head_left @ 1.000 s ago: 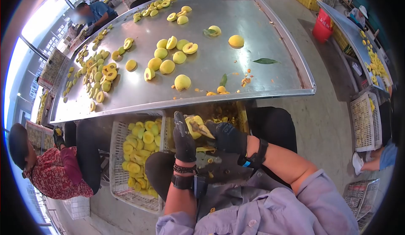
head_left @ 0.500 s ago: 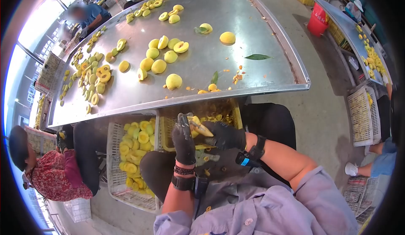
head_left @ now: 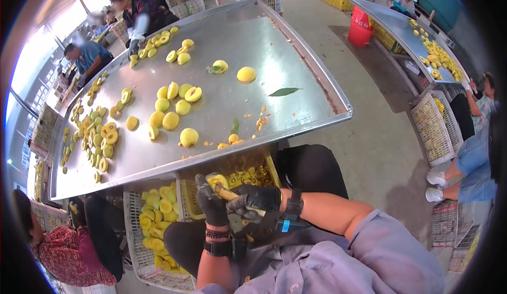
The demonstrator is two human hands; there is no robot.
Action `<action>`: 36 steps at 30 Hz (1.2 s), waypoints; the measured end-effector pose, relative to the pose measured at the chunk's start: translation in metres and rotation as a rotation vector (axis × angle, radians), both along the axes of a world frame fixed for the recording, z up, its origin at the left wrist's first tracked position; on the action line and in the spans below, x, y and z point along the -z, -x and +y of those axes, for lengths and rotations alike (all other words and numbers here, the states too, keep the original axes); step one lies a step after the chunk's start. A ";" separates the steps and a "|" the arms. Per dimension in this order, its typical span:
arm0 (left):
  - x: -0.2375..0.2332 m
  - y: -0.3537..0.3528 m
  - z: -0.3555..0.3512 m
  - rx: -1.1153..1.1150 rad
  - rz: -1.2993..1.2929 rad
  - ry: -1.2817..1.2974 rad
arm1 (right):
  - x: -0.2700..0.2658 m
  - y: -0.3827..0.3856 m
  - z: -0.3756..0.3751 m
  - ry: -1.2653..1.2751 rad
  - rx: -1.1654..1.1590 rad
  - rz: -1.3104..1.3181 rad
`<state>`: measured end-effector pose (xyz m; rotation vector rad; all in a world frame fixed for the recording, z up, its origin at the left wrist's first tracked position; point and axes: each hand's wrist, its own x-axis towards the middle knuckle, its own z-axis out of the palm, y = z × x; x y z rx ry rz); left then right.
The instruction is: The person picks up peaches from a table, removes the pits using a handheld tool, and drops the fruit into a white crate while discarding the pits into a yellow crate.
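My left hand point(head_left: 213, 205), in a dark glove, is closed around a yellow peach half point(head_left: 217, 180) held up above the crates. In my right hand point(head_left: 255, 199), also gloved, is a tool with a pale wooden handle point(head_left: 227, 193). Its front end meets the cut face of the peach half; the exact shape of the tip is hidden. Below my hands stands a yellow crate point(head_left: 191, 200) with peach pieces and scraps. To its left, a white crate point(head_left: 132, 241) holds many peach halves point(head_left: 158, 222).
A metal table point(head_left: 222, 119) spans the front, with whole and halved peaches point(head_left: 170, 120), leaves point(head_left: 285, 91) and small orange scraps. Co-workers sit at its far side and at my left. A red bucket point(head_left: 360, 27) and a second table point(head_left: 401, 35) are at the right.
The view has turned right, so the table sits further left. The tool now points into the peach half's cut face, its handle angled down to the right. Both hands keep their hold.
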<state>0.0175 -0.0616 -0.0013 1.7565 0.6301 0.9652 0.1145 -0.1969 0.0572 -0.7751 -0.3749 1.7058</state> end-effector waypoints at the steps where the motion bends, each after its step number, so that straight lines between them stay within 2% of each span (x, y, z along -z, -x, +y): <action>1: -0.013 0.002 -0.002 -0.107 0.095 -0.207 | 0.004 -0.001 0.001 -0.053 -0.001 -0.014; 2: -0.021 0.006 -0.003 -0.143 0.121 -0.291 | 0.005 -0.003 0.000 -0.101 0.005 -0.030; 3: -0.026 0.013 -0.001 -0.114 0.104 -0.247 | -0.004 -0.005 -0.002 -0.103 0.050 -0.028; 4: -0.031 0.018 0.002 -0.102 0.091 -0.212 | 0.025 -0.011 0.004 -0.043 0.083 -0.157; 6: -0.038 0.025 0.012 -0.076 0.066 -0.107 | 0.082 -0.020 0.009 -0.237 -0.018 -1.523; 8: -0.046 0.026 0.025 -0.058 0.047 -0.019 | 0.068 -0.020 -0.003 -0.048 -0.400 -1.702; 10: -0.058 0.018 0.037 -0.031 0.008 0.065 | 0.079 -0.011 0.006 -0.073 -0.344 -1.799; 12: -0.070 0.010 0.047 0.025 -0.026 0.196 | 0.052 -0.009 0.006 -0.233 0.027 -1.736; 13: -0.074 0.001 0.053 0.067 -0.051 0.299 | 0.048 -0.017 0.016 -0.196 0.223 -1.629; 15: -0.081 -0.024 0.066 0.153 -0.067 0.438 | -0.005 -0.058 0.027 -0.343 0.464 -1.800; 16: -0.083 -0.041 0.075 0.194 -0.053 0.429 | -0.008 -0.092 0.036 -0.218 0.439 -1.830; 17: -0.075 -0.059 0.093 0.249 0.033 0.111 | -0.008 -0.131 0.047 -0.277 0.565 -1.936; 18: -0.069 -0.073 0.111 0.293 0.142 -0.217 | 0.005 -0.180 0.067 -0.170 0.650 -1.981; 19: -0.062 -0.086 0.129 0.295 0.204 -0.548 | 0.008 -0.223 0.073 0.017 0.581 -2.026; 20: -0.061 -0.093 0.146 0.281 0.287 -0.890 | 0.018 -0.269 0.081 0.035 0.544 -2.088; 21: -0.058 -0.095 0.166 0.210 0.362 -1.194 | 0.002 -0.289 0.088 0.207 0.522 -2.050; 22: -0.066 -0.097 0.177 0.201 0.354 -0.918 | -0.012 -0.302 0.095 0.383 0.493 -2.005; 24: -0.080 -0.100 0.197 0.226 0.251 -0.318 | -0.002 -0.327 0.113 0.409 0.482 -1.899; 25: -0.082 -0.102 0.210 0.220 0.126 -0.006 | -0.006 -0.324 0.124 0.377 0.285 -1.913; 26: -0.066 -0.098 0.246 0.152 0.217 -0.277 | 0.022 -0.332 0.139 -0.009 0.294 -2.006; 28: -0.083 -0.092 0.275 0.184 0.258 -0.164 | -0.012 -0.313 0.156 -0.270 -0.099 -1.864; 29: -0.075 -0.089 0.301 0.208 0.210 -0.187 | 0.012 -0.331 0.172 -0.313 0.081 -1.939; 30: -0.070 -0.089 0.323 0.234 0.160 -0.209 | 0.012 -0.339 0.187 -0.351 0.266 -2.009; 31: -0.067 -0.090 0.344 0.206 0.319 -0.553 | 0.007 -0.353 0.186 -0.249 0.487 -1.952; 32: -0.057 -0.096 0.366 0.163 0.384 -0.573 | -0.002 -0.363 0.190 0.005 0.496 -1.985; 34: -0.060 -0.121 0.381 0.208 0.390 -0.591 | 0.018 -0.396 0.208 0.238 0.490 -1.969; 36: -0.059 -0.155 0.391 0.210 0.400 -0.649 | 0.049 -0.419 0.235 0.030 0.633 -2.010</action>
